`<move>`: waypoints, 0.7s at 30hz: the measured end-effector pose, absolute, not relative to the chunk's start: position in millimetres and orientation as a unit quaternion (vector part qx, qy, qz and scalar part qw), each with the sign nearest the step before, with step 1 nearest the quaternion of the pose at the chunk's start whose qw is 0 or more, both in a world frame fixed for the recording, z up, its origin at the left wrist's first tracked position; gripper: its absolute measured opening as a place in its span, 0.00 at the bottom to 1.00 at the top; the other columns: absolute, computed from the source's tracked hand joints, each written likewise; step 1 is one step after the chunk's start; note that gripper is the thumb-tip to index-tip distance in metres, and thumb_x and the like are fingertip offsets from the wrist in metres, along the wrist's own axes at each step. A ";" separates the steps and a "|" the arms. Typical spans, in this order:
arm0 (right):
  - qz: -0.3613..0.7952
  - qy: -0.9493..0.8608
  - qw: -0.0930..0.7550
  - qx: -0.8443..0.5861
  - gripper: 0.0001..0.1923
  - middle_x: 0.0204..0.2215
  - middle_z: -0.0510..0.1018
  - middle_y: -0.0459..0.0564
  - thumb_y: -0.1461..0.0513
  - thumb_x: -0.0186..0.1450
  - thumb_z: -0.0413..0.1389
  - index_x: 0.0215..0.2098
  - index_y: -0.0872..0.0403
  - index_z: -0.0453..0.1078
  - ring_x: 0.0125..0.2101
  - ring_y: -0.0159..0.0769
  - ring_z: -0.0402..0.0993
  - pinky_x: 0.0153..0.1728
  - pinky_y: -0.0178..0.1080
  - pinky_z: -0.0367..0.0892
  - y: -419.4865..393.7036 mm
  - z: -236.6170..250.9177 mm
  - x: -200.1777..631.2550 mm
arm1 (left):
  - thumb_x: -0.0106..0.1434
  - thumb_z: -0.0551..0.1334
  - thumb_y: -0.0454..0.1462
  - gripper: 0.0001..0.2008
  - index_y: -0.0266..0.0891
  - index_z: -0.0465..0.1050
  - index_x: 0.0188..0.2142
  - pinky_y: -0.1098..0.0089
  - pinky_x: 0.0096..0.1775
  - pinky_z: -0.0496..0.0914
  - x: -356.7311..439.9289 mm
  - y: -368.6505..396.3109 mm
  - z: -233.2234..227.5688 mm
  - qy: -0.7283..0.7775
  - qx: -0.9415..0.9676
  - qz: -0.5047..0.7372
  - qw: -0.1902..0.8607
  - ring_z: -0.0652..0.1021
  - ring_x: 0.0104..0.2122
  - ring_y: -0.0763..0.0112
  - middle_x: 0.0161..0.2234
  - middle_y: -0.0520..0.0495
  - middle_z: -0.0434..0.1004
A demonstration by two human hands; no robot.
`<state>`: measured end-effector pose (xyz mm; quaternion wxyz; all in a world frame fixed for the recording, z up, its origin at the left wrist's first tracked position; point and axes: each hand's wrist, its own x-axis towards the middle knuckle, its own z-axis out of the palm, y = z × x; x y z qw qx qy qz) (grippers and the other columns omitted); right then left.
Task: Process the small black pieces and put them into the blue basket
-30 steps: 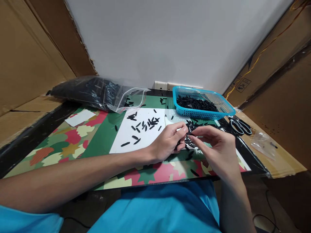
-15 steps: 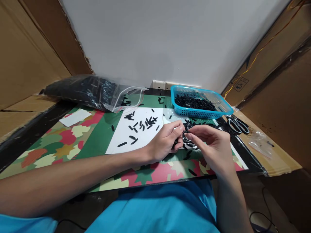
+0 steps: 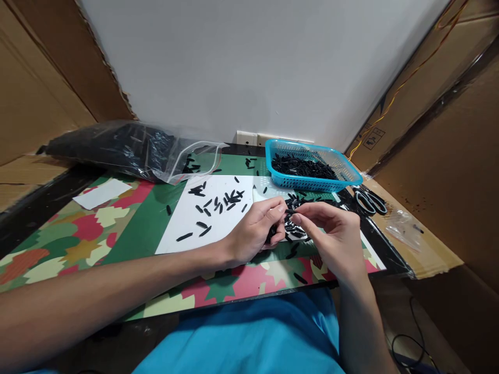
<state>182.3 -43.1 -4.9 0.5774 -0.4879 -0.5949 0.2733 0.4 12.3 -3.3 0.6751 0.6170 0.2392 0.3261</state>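
Note:
My left hand (image 3: 259, 226) is closed round several small black strips, whose ends show below its fingers. Between its thumb and forefinger a slim black piece (image 3: 290, 211) sticks out to the right. The thumb and fingertips of my right hand (image 3: 331, 226) pinch the other end of that piece. Under and behind the hands lies a pile of black strips (image 3: 298, 228). More loose black strips (image 3: 233, 197) are scattered on a white sheet (image 3: 175, 218) to the left. Their exact kind is too small to make out.
A blue plastic basket (image 3: 312, 184) holds many black strips at the back right. Black-and-grey scissors (image 3: 368, 201) and a small clear bag (image 3: 403, 231) lie at right. A large zip bag (image 3: 113, 148) of black material lies back left, near a white paper piece (image 3: 102, 194).
The whole view has shifted slightly, so things appear a little further left. Both hands keep their grip on the slim black piece, with little other movement.

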 end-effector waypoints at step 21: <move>0.296 -0.607 0.550 -0.492 0.10 0.30 0.85 0.47 0.57 0.74 0.63 0.37 0.53 0.82 0.32 0.36 0.83 0.35 0.35 0.76 -46.7 0.1 178.5 | 0.76 0.58 0.55 0.26 0.40 0.61 0.28 0.79 0.18 0.53 0.9 13.8 -8.9 0.224 0.612 0.339 0.678 0.62 0.16 0.81 0.18 0.56 0.65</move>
